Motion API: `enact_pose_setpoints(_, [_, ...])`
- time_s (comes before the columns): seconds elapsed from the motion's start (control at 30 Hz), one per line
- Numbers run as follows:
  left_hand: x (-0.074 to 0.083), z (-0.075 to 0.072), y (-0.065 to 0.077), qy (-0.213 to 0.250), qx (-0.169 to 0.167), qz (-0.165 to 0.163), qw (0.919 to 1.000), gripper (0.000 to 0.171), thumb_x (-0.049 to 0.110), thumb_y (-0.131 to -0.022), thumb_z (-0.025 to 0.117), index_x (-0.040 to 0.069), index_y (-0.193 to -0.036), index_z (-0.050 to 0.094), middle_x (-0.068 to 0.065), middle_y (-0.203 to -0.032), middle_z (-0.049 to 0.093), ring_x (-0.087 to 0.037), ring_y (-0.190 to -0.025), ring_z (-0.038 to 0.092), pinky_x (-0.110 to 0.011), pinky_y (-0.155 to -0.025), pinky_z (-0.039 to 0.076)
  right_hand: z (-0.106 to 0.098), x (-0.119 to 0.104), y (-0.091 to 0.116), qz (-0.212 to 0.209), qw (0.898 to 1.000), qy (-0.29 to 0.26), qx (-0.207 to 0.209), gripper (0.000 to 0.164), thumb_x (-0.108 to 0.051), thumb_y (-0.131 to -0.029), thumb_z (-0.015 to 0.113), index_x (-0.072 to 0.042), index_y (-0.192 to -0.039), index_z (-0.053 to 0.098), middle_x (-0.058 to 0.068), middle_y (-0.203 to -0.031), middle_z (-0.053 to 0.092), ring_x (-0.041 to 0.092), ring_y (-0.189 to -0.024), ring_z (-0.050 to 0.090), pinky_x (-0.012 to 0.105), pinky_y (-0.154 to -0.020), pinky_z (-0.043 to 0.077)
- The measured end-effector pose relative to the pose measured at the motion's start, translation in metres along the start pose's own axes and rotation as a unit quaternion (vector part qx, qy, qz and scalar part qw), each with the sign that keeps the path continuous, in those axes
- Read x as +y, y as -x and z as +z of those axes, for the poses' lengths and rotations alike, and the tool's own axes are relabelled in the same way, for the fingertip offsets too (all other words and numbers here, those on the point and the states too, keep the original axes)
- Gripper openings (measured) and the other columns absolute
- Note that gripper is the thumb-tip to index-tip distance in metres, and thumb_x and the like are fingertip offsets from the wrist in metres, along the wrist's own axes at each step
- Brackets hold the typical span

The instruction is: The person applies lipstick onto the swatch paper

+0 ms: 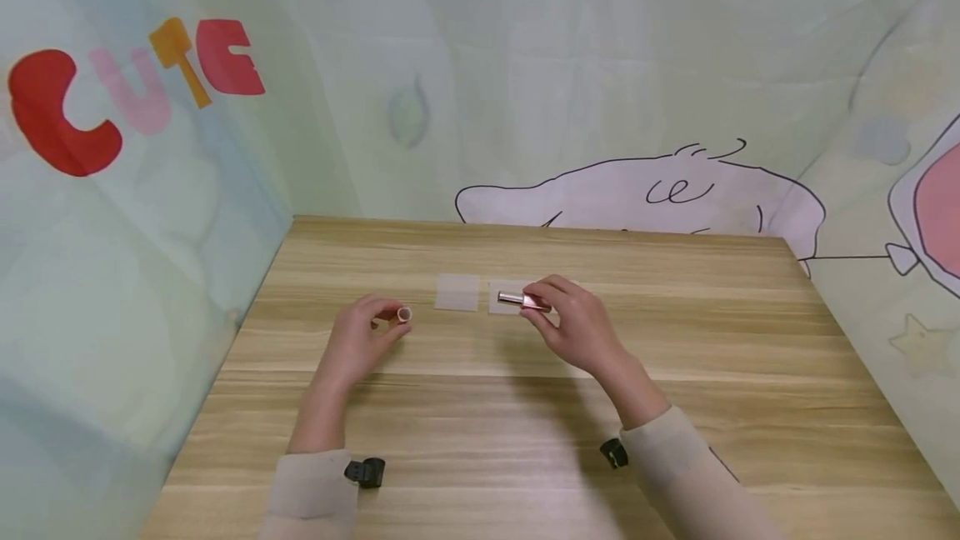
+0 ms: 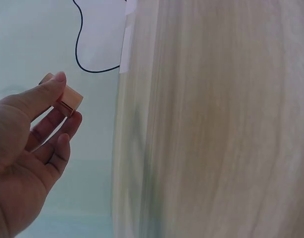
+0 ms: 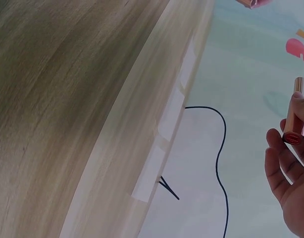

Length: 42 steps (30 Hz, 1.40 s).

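Observation:
Between thumb and fingertips my left hand (image 1: 356, 342) pinches a short, hollow lipstick cap (image 2: 71, 97), pinkish gold in the left wrist view. Its round open end faces up toward the head camera. Over on the right, my right hand (image 1: 583, 327) holds a lipstick tube (image 1: 512, 298) with its shiny metal end pointing left. A red disc shows on the tube's lower end in the right wrist view. The cap and the tube are apart. Beneath the tube lies a pale square sheet (image 1: 495, 307), partly hidden by the right hand.
Another pale square sheet (image 1: 457, 292) lies on the wooden table (image 1: 450, 407), left of the first and between the hands. A printed cloth backdrop (image 1: 510, 90) rises behind the table and at its sides. Black straps (image 1: 366, 472) show at both sleeves.

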<state>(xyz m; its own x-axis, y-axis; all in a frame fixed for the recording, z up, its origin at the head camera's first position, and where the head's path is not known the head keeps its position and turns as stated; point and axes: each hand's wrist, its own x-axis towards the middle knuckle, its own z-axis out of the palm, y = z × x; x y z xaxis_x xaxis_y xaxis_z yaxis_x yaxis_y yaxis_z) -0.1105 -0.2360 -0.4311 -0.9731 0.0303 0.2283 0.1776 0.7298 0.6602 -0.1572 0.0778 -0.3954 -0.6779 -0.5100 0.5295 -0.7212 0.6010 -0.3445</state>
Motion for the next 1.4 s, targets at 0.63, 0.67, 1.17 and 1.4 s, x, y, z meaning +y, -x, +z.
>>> enact_pose_setpoints(0.63, [-0.026, -0.004, 0.007, 0.006, 0.041, -0.030, 0.9987, 0.025, 0.014, -0.081, 0.073, 0.004, -0.103, 0.068, -0.009, -0.095, 0.067, -0.025, -0.088, 0.060, -0.043, -0.081, 0.049, 0.002, 0.003, 0.001, -0.004, 1.000, -0.002, -0.001, 0.023, -0.023, -0.082, 0.073, -0.011, -0.101, 0.068, -0.002, -0.094, 0.064, 0.006, -0.076, 0.057, 0.027, -0.061, 0.049])
enact_pose_setpoints(0.67, [-0.026, -0.004, 0.008, 0.007, 0.044, -0.029, 0.9986, 0.024, 0.014, -0.081, 0.073, 0.004, -0.103, 0.068, -0.010, -0.095, 0.067, -0.025, -0.087, 0.060, -0.043, -0.081, 0.049, 0.002, 0.003, 0.001, -0.005, 1.000, -0.003, -0.001, 0.022, -0.023, -0.082, 0.073, -0.011, -0.100, 0.068, -0.003, -0.094, 0.064, 0.006, -0.076, 0.058, 0.027, -0.062, 0.049])
enact_pose_setpoints(1.17, [-0.043, -0.006, 0.010, 0.005, 0.080, -0.066, 0.9946, 0.026, 0.011, -0.080, 0.074, -0.001, -0.103, 0.069, -0.014, -0.090, 0.068, -0.027, -0.084, 0.064, -0.041, -0.072, 0.051, 0.004, 0.003, 0.001, -0.006, 1.000, 0.008, 0.000, 0.022, -0.022, -0.081, 0.075, -0.013, -0.099, 0.068, -0.006, -0.092, 0.062, 0.005, -0.075, 0.058, 0.025, -0.062, 0.049])
enact_pose_setpoints(1.4, [-0.048, -0.005, 0.012, -0.001, 0.064, -0.094, 0.9935, 0.025, 0.012, -0.081, 0.074, -0.001, -0.102, 0.068, -0.015, -0.093, 0.068, -0.027, -0.083, 0.065, -0.041, -0.073, 0.053, 0.004, 0.001, 0.001, -0.003, 1.000, 0.006, -0.002, 0.022, -0.021, -0.081, 0.075, -0.010, -0.099, 0.069, -0.005, -0.092, 0.063, 0.005, -0.076, 0.059, 0.026, -0.063, 0.050])
